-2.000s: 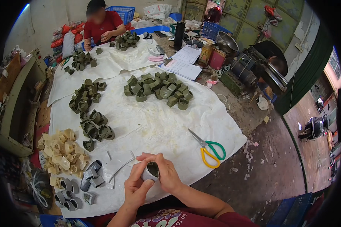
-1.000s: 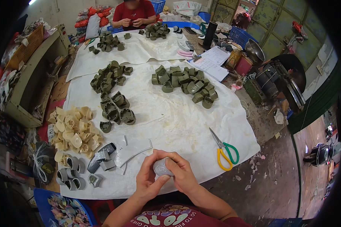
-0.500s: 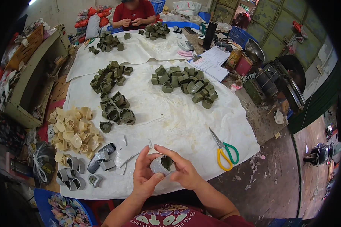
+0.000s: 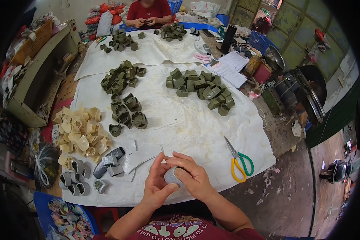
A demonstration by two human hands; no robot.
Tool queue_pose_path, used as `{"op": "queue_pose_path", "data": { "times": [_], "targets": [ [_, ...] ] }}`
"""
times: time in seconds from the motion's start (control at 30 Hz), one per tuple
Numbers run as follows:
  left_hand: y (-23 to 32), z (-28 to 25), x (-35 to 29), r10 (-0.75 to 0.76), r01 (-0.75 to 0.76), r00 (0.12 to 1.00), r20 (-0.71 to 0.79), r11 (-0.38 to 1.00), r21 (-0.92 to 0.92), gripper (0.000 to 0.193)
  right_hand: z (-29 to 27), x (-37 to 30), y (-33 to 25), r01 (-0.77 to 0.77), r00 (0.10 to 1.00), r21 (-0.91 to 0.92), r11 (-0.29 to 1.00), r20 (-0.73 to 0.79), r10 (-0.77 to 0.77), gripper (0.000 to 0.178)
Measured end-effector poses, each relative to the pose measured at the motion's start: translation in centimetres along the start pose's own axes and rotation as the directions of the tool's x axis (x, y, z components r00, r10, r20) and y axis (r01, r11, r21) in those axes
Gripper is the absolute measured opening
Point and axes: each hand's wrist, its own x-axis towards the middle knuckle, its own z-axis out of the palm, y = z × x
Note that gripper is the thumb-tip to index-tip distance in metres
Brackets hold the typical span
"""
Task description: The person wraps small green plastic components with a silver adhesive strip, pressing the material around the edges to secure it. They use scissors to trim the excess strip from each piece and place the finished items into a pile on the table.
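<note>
Between my two hands, just above the table's near edge, is a small hollow piece like a shoe heel (image 4: 170, 177), wrapped in sparkly grey material. My left hand (image 4: 154, 185) grips its left side, thumb along the bottom. From the right, my right hand (image 4: 193, 176) closes over it, thumb pressed on the grey face and fingers across the top. The hollow opening is hidden by my fingers. Just beyond my left hand lies a thin curved grey strip (image 4: 144, 162). Several grey-wrapped heels (image 4: 77, 181) sit at the left, near a dark curved tool (image 4: 104, 165) with grey blocks on it.
Cream heels (image 4: 82, 134) form a pile at left; olive-green heels (image 4: 206, 90) lie in several groups. Scissors (image 4: 238, 164) with yellow and green handles rest at right. A blue basin (image 4: 44, 208) of scraps stands below the table's left corner. Across the table a co-worker (image 4: 148, 14) handles a dark piece.
My right hand has closed in over the heel, its thumb now on the grey face. The heel has turned, so its green hollow opening no longer shows. The whole view has shifted slightly.
</note>
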Motion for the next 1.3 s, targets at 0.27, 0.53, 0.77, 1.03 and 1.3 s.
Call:
{"op": "queue_pose_path", "data": {
  "times": [0.27,0.53,0.77,1.03,1.3],
  "targets": [
    [0.6,-0.4,0.0,-0.273,0.324,0.946,0.177,0.757,-0.568,0.106,-1.4,0.1,-0.9,-0.147,0.952,0.424,0.894,0.305,0.012,0.044],
    [1.0,-2.0,-0.5,-0.242,0.387,0.922,0.302,0.608,-0.693,0.109,-1.3,0.2,-0.5,-0.339,0.893,0.470,0.815,0.433,0.122,0.063],
    [1.4,-1.9,0.1,-0.373,0.326,0.926,0.054,0.722,-0.610,0.093,-0.8,1.6,-3.5,0.089,0.958,-0.142,0.986,0.282,-0.046,0.048],
    [1.0,-1.0,-0.5,-0.045,0.119,0.980,-0.195,0.914,0.388,0.064,0.8,1.5,-0.7,0.006,0.984,-0.251,0.968,-0.171,-0.051,0.033],
    [2.0,0.3,0.3,0.452,-0.410,0.890,0.065,0.728,0.549,0.069,2.4,1.2,-1.6,-0.004,0.935,0.321,0.947,-0.336,0.118,0.019]
  ]
}}
